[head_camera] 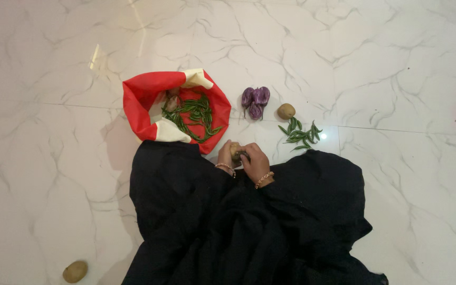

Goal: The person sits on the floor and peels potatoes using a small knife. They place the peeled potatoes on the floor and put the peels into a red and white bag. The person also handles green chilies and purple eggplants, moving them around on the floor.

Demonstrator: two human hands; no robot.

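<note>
The left hand (225,157) and the right hand (254,162) meet just above the person's lap, both curled around one small potato (235,150). The left hand's fingers wrap its left side and the right hand covers its right side, so only the top of the brown skin shows between them. Each wrist carries a thin gold bracelet (264,179). Whether anything else is held in the right hand cannot be told; there is a dark spot by its fingers, too small to read.

Below the hands, at six o'clock, spreads the person's black garment (228,227), which hides the legs and a good part of the marble floor (397,68).

At eleven o'clock from the hands, touching the edge of the garment, sits a red and cream cloth bag (142,100) with its mouth rolled open. Inside lies a heap of green chillies (196,113) and, towards the back, a couple of brownish potatoes (partly tucked under the rim).

At twelve o'clock, a little apart from the hands, lie small purple aubergines (255,100) in a tight cluster. Just beside them at one o'clock is a lone potato (286,111), and below that, at two o'clock from the hands, a loose scatter of green chillies (301,134) on the bare floor.

Well apart, at eight o'clock near the bottom edge, another potato (75,271) lies by itself.
</note>
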